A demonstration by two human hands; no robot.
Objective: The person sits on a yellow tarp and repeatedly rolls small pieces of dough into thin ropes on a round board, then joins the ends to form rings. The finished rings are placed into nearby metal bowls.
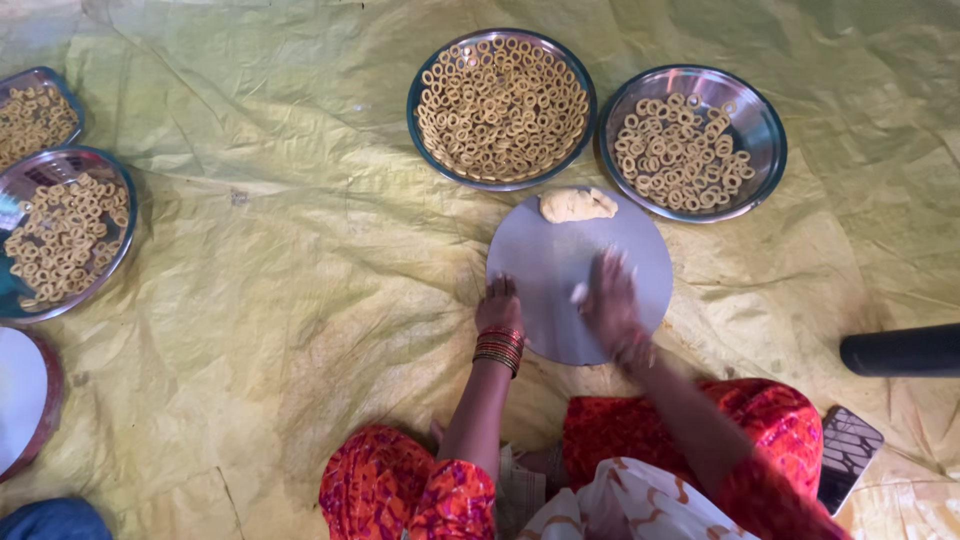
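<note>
Setting: a person sits on a yellow plastic sheet point(300, 250), seen from above, with a round grey board point(560, 270) in front of the knees.
Left hand point(499, 305): rests flat at the board's near-left edge, fingers together, gripping nothing; bangles point(499, 349) circle the wrist.
Right hand point(610, 300): lies on the board, blurred; whether it presses a piece of dough cannot be told.
Dough lump point(577, 205): sits on the board's far rim, apart from both hands.
Full plate point(502, 108): steel, packed with dough rings, just beyond the board.
Second plate point(692, 143): steel, partly filled with rings, to the right of the first.
Left-side plates point(65, 230): more rings, well apart from the hands.
Risk, dough lump: it lies at the rim; a jolt of the board could tip it onto the sheet.
Risk, rings: a careless reach over the packed plate could crush or scatter them.
</note>
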